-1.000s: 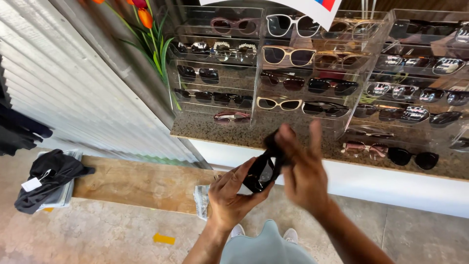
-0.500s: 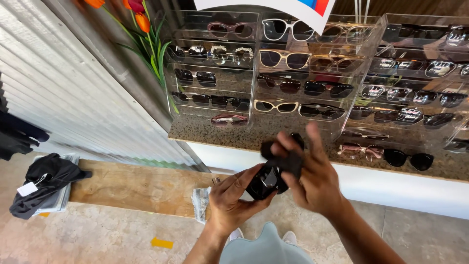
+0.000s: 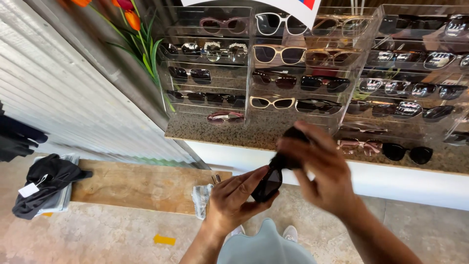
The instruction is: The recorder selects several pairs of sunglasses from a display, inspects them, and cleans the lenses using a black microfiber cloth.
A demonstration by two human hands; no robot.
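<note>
So the left hand [image 3: 234, 198] was gripping a pair of black sunglasses [image 3: 267, 183] from underneath, fingers curled round the frame, held in the air just in front of the speckled bench [image 3: 215, 129]. The right hand [image 3: 322, 168] was pinching a dark cloth [image 3: 288, 146] against the top of them. Behind sat clear acrylic display racks [image 3: 210, 63] full of sunglasses, with orange tulips [image 3: 132, 19] to the left. A wooden board [image 3: 137, 183] lay on the floor, dark clothing [image 3: 46, 183] at its end.
</note>
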